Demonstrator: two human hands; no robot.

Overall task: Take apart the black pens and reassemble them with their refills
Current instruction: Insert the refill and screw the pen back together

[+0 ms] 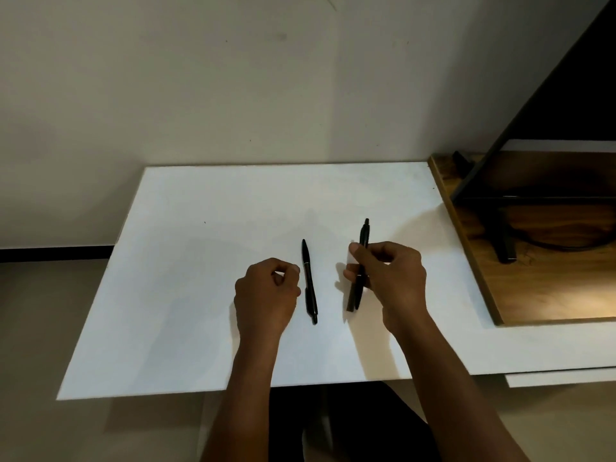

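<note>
Now the right hand (pixel 388 278) grips one black pen (pixel 361 271); the left hand (pixel 266 291) is loosely curled, holding nothing.

The right hand (pixel 388 278) hides the middle of the slim black plastic pen (pixel 361 261) it grips; beside it, whether that pen's lower end touches the white counter (pixel 186 295) is unclear.

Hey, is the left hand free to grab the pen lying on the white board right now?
Probably yes. The left hand is loosely curled, holds nothing, and sits just beside the lying pen, with nothing between them. The right hand is busy with the other pen.
</note>
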